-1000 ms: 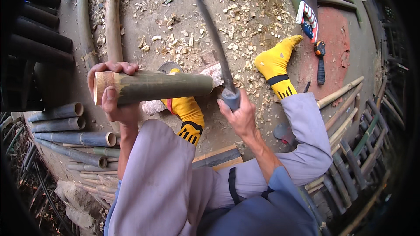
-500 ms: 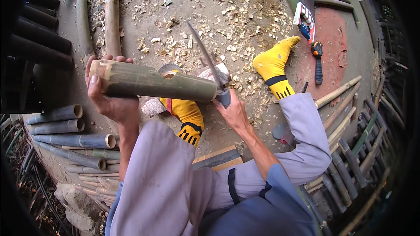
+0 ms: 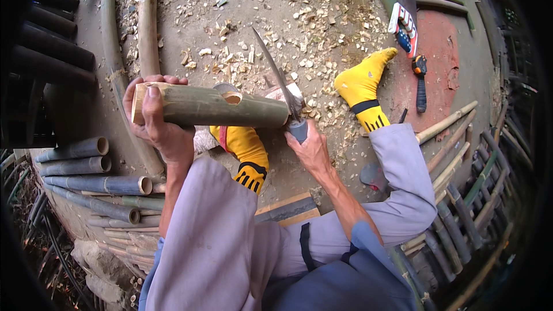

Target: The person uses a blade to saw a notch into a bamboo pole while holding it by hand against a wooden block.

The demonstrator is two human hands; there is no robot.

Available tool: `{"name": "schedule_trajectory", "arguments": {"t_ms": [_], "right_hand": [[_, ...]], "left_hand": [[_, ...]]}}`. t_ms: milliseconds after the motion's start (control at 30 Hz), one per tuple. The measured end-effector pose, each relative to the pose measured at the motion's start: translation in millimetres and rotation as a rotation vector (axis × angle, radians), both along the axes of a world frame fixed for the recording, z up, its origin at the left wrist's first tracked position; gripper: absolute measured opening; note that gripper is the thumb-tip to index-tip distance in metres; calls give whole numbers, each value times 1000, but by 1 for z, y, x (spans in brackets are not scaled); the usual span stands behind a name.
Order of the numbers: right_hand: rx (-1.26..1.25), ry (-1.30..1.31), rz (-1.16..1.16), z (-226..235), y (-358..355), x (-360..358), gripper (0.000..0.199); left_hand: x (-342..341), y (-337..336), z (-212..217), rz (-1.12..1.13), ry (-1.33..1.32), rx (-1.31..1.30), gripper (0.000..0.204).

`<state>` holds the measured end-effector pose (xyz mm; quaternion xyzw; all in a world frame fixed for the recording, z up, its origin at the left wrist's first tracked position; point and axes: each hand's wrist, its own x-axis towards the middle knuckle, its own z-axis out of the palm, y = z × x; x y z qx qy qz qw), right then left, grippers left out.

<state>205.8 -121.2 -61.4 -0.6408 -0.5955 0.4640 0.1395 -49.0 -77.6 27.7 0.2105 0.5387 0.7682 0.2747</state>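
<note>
Since half a second ago, bamboo tube (image 3: 201, 109) shifted slightly right, left hand (image 3: 167, 131) along with it; knife (image 3: 283, 84) nearly unchanged, though its tip sits lower in the frame than one second ago.

Head view: tube lies nearly level across the left-centre of the frame, cut left end pale. A pale-edged opening shows on its upper side, right of mid-length. Left hand grips the left end: thumb laid over the near face, fingers bent around the far side. Right hand (image 3: 311, 148), centre of frame, has its fingers wrapped round the knife's grey handle. Blade points up and slightly left, right beside the tube's right end; contact cannot be told.

Yellow-covered left foot (image 3: 246, 150) is partly hidden by the tube; yellow-covered right foot (image 3: 363, 83) rests right of centre. Wood chips (image 3: 325, 40) litter the ground, upper middle. Upper right: saw (image 3: 406, 0), and dark-handled tool (image 3: 421, 89) with an orange-and-black head on a red patch (image 3: 442, 69). Long poles (image 3: 148, 23) lie upper left; a stack of cut bamboo (image 3: 103, 184) at left.
</note>
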Motion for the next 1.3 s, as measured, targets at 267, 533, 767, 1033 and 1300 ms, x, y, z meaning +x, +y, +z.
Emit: {"name": "schedule_trajectory", "arguments": {"t_ms": [267,533,767,1033,1300], "right_hand": [[511,248,-32,42,-8,-14,29],[70,130,6,49,-5,-12,31],[101,-58,65,-1,-7,-3,37],[188,248,-106,49,2,-11,26],[36,-61,46,-9,0,9,27]], "left_hand": [[-6,-11,-5,-153,18,131,46],[-1,-10,-3,-208,31,182,46],[8,-5,0,-190,28,161,45],[-11,-16,-9,-312,44,203,51],[-13,-16,-12,-408,85,244,55]]}}
